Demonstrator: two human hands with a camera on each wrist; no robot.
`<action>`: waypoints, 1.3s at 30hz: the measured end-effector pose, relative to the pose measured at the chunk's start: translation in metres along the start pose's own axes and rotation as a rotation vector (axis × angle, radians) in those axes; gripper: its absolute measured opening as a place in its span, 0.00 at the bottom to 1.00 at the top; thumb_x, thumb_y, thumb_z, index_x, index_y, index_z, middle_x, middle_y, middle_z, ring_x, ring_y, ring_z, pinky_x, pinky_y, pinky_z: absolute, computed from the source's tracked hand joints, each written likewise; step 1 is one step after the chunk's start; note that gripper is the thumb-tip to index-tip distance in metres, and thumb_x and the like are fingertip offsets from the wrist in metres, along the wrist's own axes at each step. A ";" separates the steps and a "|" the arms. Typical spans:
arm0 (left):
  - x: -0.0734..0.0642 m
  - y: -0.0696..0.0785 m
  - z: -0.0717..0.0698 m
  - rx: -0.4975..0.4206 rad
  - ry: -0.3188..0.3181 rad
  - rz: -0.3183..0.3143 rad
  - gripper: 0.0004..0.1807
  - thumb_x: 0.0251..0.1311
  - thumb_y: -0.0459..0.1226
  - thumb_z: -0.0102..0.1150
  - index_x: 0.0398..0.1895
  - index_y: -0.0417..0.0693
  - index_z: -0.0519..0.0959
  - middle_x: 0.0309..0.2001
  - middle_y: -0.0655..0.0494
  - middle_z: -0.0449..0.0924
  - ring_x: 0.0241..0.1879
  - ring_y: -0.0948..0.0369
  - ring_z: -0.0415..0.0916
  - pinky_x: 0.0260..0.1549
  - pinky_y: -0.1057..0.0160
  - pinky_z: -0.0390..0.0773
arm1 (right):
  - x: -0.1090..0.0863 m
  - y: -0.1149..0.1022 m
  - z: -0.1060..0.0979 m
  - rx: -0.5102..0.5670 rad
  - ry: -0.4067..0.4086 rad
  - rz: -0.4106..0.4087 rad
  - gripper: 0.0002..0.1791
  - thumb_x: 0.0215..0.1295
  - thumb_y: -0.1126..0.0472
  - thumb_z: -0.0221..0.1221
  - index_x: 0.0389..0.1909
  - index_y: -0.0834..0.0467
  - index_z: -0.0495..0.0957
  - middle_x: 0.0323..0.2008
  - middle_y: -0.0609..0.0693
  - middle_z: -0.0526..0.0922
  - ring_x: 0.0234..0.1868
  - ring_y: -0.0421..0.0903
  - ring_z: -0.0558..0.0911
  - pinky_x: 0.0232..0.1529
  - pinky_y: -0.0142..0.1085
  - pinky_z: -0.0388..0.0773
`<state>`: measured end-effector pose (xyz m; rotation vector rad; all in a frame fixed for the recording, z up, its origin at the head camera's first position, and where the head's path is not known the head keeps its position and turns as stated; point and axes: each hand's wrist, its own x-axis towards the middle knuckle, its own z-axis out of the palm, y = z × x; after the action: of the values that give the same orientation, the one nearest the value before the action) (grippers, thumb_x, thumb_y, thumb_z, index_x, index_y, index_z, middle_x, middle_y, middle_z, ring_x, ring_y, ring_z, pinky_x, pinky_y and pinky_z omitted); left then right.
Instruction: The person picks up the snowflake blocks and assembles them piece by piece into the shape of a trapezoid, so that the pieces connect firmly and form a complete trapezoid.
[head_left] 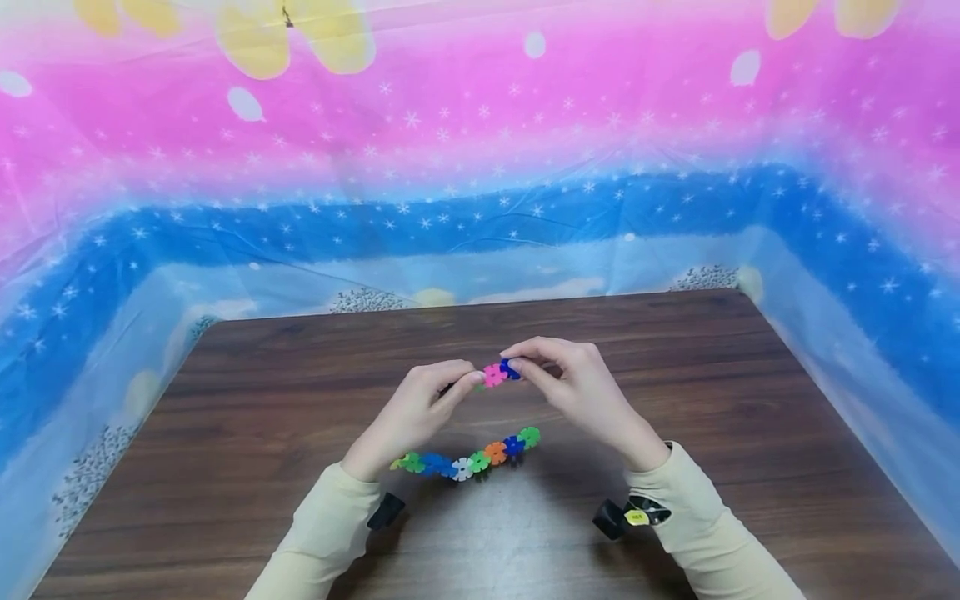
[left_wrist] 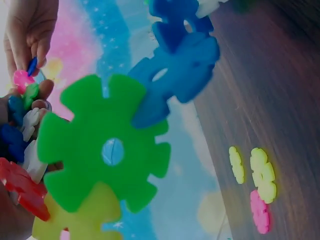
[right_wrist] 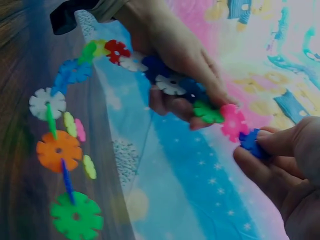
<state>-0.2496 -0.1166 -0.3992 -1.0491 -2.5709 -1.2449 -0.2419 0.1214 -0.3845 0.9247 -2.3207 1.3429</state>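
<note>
My left hand (head_left: 412,412) holds a chain of flower-shaped plastic snowflake discs, its fingers curled round part of it. A pink disc (head_left: 493,376) sticks out past the left fingertips, beside a green disc (right_wrist: 207,112). With thumb and fingertips, my right hand (head_left: 581,392) pinches a dark blue disc (right_wrist: 253,143) against the pink one's edge. How deep their slots sit together I cannot tell. The chain's other end hangs in a curve below the hands, with a blue disc (left_wrist: 182,67), an orange disc (right_wrist: 59,151) and a green end disc (right_wrist: 76,216).
In the left wrist view, loose yellow discs (left_wrist: 262,175) and a pink disc (left_wrist: 260,212) lie on the brown wooden table (head_left: 300,367). A printed pink and blue cloth (head_left: 450,167) hangs round the table's far and side edges. Black wrist cameras (head_left: 611,518) sit under both sleeves.
</note>
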 end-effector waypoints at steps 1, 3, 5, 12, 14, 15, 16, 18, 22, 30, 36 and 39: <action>-0.001 0.000 0.000 -0.011 0.011 -0.007 0.18 0.77 0.46 0.48 0.25 0.57 0.70 0.21 0.62 0.58 0.19 0.64 0.55 0.25 0.63 0.63 | 0.000 0.001 0.002 0.015 0.008 0.004 0.09 0.71 0.65 0.61 0.47 0.55 0.86 0.37 0.43 0.87 0.31 0.36 0.84 0.33 0.34 0.82; -0.001 -0.001 0.000 -0.028 0.021 -0.020 0.18 0.78 0.48 0.48 0.25 0.57 0.70 0.21 0.62 0.59 0.19 0.64 0.55 0.25 0.63 0.63 | 0.000 0.002 0.006 0.045 0.020 0.023 0.08 0.71 0.66 0.61 0.47 0.56 0.85 0.37 0.44 0.87 0.32 0.37 0.86 0.33 0.34 0.83; -0.001 -0.001 0.000 -0.040 0.021 -0.034 0.19 0.77 0.49 0.47 0.25 0.57 0.70 0.21 0.61 0.58 0.19 0.63 0.55 0.25 0.63 0.63 | 0.000 0.002 0.008 0.069 0.026 0.047 0.08 0.72 0.66 0.60 0.47 0.56 0.85 0.36 0.45 0.87 0.33 0.40 0.87 0.34 0.36 0.84; 0.001 -0.004 0.000 -0.087 -0.013 -0.082 0.21 0.77 0.51 0.47 0.23 0.55 0.68 0.19 0.58 0.57 0.18 0.61 0.54 0.24 0.63 0.61 | 0.002 0.003 0.009 0.100 -0.012 0.116 0.10 0.73 0.66 0.59 0.50 0.55 0.84 0.38 0.46 0.88 0.35 0.42 0.88 0.37 0.35 0.84; 0.002 -0.006 0.000 -0.116 -0.035 -0.118 0.22 0.77 0.52 0.45 0.24 0.54 0.70 0.19 0.57 0.60 0.17 0.60 0.56 0.23 0.62 0.62 | 0.002 0.005 0.008 0.119 -0.035 0.149 0.14 0.73 0.63 0.59 0.56 0.54 0.82 0.39 0.47 0.88 0.36 0.41 0.88 0.39 0.36 0.84; 0.002 -0.007 0.001 -0.129 -0.041 -0.142 0.23 0.77 0.54 0.44 0.24 0.54 0.71 0.18 0.56 0.62 0.17 0.59 0.57 0.23 0.62 0.63 | 0.002 0.007 0.008 0.129 -0.044 0.172 0.16 0.73 0.62 0.59 0.60 0.53 0.80 0.40 0.47 0.88 0.37 0.42 0.88 0.40 0.37 0.84; 0.002 -0.007 0.001 -0.137 -0.038 -0.163 0.23 0.77 0.55 0.44 0.26 0.53 0.72 0.19 0.56 0.64 0.16 0.59 0.58 0.23 0.62 0.64 | 0.003 0.008 0.008 0.152 -0.051 0.199 0.19 0.73 0.61 0.59 0.63 0.53 0.78 0.41 0.49 0.88 0.39 0.44 0.88 0.42 0.39 0.84; 0.003 -0.008 0.001 -0.146 -0.007 -0.203 0.23 0.77 0.56 0.42 0.29 0.53 0.75 0.21 0.58 0.71 0.17 0.58 0.62 0.22 0.60 0.67 | 0.003 0.009 0.010 0.201 -0.060 0.262 0.25 0.73 0.59 0.60 0.69 0.53 0.72 0.44 0.52 0.88 0.41 0.49 0.88 0.45 0.43 0.84; 0.002 -0.010 0.002 -0.175 0.062 -0.235 0.21 0.78 0.55 0.40 0.38 0.53 0.77 0.26 0.55 0.76 0.24 0.57 0.73 0.25 0.58 0.72 | 0.003 0.012 0.017 0.261 -0.047 0.387 0.28 0.73 0.54 0.61 0.70 0.55 0.69 0.47 0.56 0.87 0.45 0.56 0.88 0.47 0.49 0.83; 0.003 -0.012 0.008 -0.277 0.008 -0.259 0.18 0.77 0.55 0.43 0.48 0.55 0.75 0.35 0.44 0.80 0.34 0.44 0.79 0.28 0.55 0.75 | 0.004 0.012 0.035 0.253 -0.106 0.433 0.26 0.71 0.49 0.62 0.63 0.59 0.73 0.46 0.56 0.85 0.42 0.56 0.87 0.43 0.52 0.83; 0.003 -0.016 0.006 -0.207 -0.034 -0.284 0.14 0.77 0.51 0.48 0.45 0.55 0.80 0.35 0.47 0.80 0.30 0.53 0.76 0.30 0.58 0.73 | 0.004 0.023 0.029 0.254 -0.089 0.425 0.22 0.72 0.53 0.61 0.63 0.57 0.76 0.45 0.59 0.85 0.39 0.58 0.87 0.43 0.55 0.83; 0.003 -0.018 0.002 -0.164 -0.068 -0.292 0.14 0.77 0.51 0.49 0.46 0.55 0.81 0.33 0.48 0.77 0.26 0.54 0.68 0.28 0.59 0.70 | 0.005 0.029 0.024 0.277 -0.116 0.429 0.17 0.73 0.55 0.61 0.55 0.60 0.80 0.46 0.62 0.85 0.41 0.60 0.86 0.44 0.55 0.82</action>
<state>-0.2621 -0.1212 -0.4115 -0.7705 -2.7913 -1.5336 -0.2630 0.1089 -0.4135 0.6050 -2.5649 1.8627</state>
